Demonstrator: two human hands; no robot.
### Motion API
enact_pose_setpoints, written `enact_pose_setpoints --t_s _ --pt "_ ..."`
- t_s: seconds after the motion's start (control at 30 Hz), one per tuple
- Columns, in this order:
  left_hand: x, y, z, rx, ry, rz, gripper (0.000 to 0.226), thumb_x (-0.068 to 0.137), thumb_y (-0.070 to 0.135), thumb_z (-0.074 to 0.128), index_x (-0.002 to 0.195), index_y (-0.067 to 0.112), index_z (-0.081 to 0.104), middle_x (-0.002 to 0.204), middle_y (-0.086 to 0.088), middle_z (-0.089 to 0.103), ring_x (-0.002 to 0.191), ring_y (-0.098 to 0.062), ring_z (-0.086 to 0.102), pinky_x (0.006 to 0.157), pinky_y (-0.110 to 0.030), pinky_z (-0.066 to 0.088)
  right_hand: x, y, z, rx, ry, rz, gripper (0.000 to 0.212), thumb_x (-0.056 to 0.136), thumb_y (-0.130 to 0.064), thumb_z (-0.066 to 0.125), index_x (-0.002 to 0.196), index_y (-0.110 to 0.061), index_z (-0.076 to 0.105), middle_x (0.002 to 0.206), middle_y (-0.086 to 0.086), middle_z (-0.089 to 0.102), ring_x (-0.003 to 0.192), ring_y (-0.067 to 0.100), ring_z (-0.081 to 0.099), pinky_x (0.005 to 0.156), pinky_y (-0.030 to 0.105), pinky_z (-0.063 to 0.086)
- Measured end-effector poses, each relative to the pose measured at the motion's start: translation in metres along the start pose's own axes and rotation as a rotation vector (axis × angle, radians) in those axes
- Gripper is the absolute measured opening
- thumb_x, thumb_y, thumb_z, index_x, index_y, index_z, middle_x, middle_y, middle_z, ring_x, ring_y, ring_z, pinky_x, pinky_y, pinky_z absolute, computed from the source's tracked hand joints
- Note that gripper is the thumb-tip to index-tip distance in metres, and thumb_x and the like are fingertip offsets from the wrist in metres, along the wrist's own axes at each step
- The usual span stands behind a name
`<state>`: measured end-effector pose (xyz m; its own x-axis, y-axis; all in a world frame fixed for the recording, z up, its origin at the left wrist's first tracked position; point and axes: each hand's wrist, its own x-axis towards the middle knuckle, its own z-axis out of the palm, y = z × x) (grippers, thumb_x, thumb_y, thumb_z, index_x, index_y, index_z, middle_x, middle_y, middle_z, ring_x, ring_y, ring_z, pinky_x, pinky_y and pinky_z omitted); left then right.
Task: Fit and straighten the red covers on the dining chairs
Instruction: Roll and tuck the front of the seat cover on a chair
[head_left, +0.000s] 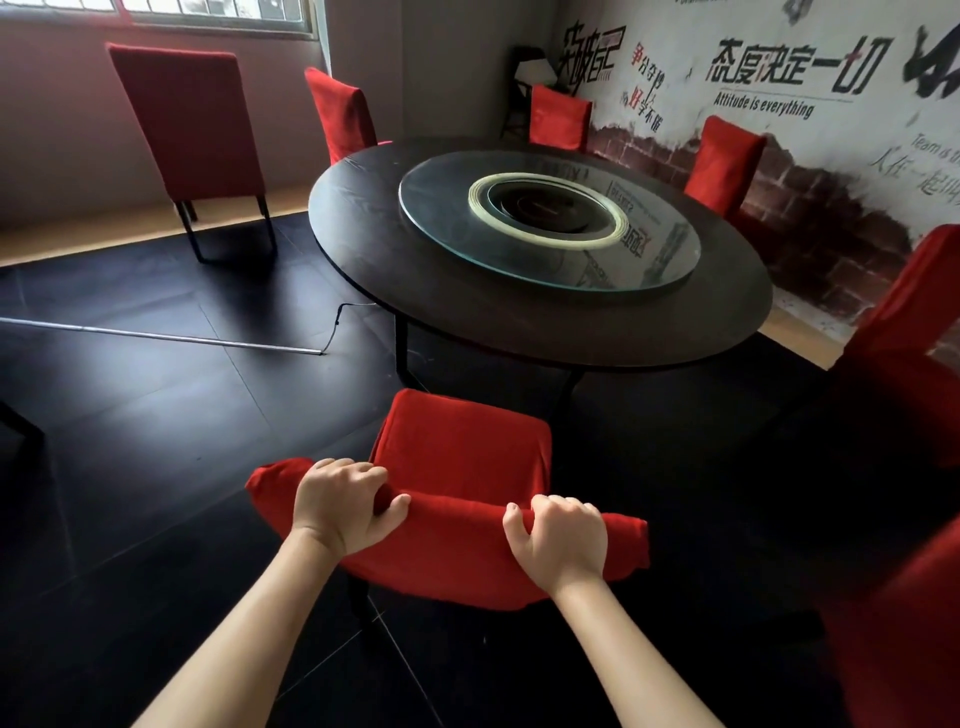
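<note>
Dark-floored dining room, round black table (519, 322) with glass turntable (550, 223) in the middle, red-covered chairs ringed around it, slogan wall (779, 78) on the right, window strip top left. One covered chair (192, 119) stands apart by the window, well away from the table. A metal rod (156, 336) lies across the floor on the left.

Nearest chair (462, 499) faces the table, pulled back from it, its red cover (457, 561) already over backrest and seat. Person stands behind it. Left hand (343, 504) is clenched round the top edge of the backrest, fingers over the front, thumb hooked under a roll of cloth. Right hand (558, 540) grips the same top edge further right, fingers curled over, thumb out to the side. Both hands hold fabric, not bare frame, as far as I can tell.

Cover looks bunched along the top; the left corner bulges out past the hand, so probably not seated on the frame corner. Step in hand reads as straightening the backrest part. To do it well: pull both hands evenly down and back so the top seam sits flush, work the slack toward the left corner, then smooth the rear panel downward. Uneven pulling would likely skew the seam
</note>
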<state>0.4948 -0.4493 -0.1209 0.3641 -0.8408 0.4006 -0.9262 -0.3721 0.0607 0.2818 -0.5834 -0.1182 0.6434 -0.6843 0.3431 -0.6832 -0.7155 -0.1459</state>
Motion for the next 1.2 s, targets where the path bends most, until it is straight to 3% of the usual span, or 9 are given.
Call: enact_pose_setpoints --t_s 0.17,0.27,0.43,0.63,0.83,1.2 --pt "-0.003 0.005 -0.01 -0.01 -0.02 -0.065 0.048 0.072 0.055 0.041 0.051 0.015 0.057 0.049 0.002 0.057 0.048 -0.024 0.058 0.058 -0.031 0.05 0.013 -0.002 -0.006 0.001 -0.271 0.115 0.06 0.088 -0.064 0.032 0.068 -0.016 0.061 0.07 0.0 0.067 0.068 0.02 0.065 0.067 0.031 0.051" --pt "-0.005 0.011 -0.015 -0.062 -0.037 -0.178 0.048 0.073 0.057 0.042 0.057 0.016 0.061 0.054 0.002 0.061 0.054 -0.023 0.061 0.068 -0.033 0.05 0.031 -0.015 -0.011 0.053 -0.293 0.085 0.061 0.089 -0.065 0.035 0.083 -0.015 0.069 0.079 0.001 0.071 0.077 0.022 0.067 0.07 0.033 0.054" --pt "0.002 0.011 -0.033 -0.106 0.025 -0.286 0.05 0.073 0.058 0.045 0.085 0.02 0.075 0.074 0.003 0.072 0.072 -0.022 0.069 0.081 -0.037 0.048 0.067 -0.043 -0.015 0.137 -0.255 -0.027 0.059 0.091 -0.062 0.038 0.104 -0.013 0.069 0.098 0.004 0.073 0.093 0.024 0.068 0.077 0.034 0.05" --pt "-0.007 -0.031 -0.065 -0.056 0.126 -0.438 0.048 0.072 0.054 0.047 0.091 0.02 0.076 0.08 0.002 0.072 0.079 -0.023 0.068 0.088 -0.035 0.036 0.107 -0.095 -0.006 0.23 -0.289 -0.141 0.055 0.094 -0.056 0.042 0.125 -0.014 0.06 0.112 0.007 0.07 0.106 0.027 0.064 0.087 0.036 0.047" --pt "-0.041 -0.129 -0.099 0.035 0.169 -0.581 0.055 0.075 0.056 0.044 0.1 0.017 0.075 0.092 0.0 0.074 0.088 -0.022 0.068 0.092 -0.037 0.03 0.143 -0.219 0.019 0.301 -0.261 -0.288 0.057 0.093 -0.055 0.044 0.134 -0.016 0.054 0.111 0.007 0.07 0.105 0.028 0.064 0.082 0.034 0.047" --pt "-0.069 -0.39 -0.142 0.16 0.194 -0.718 0.064 0.076 0.059 0.039 0.108 0.015 0.072 0.1 -0.003 0.073 0.098 -0.024 0.067 0.101 -0.046 0.03 0.226 -0.453 0.083 0.34 -0.285 -0.364 0.06 0.095 -0.054 0.041 0.143 -0.018 0.045 0.122 0.004 0.066 0.109 0.026 0.062 0.079 0.031 0.045"
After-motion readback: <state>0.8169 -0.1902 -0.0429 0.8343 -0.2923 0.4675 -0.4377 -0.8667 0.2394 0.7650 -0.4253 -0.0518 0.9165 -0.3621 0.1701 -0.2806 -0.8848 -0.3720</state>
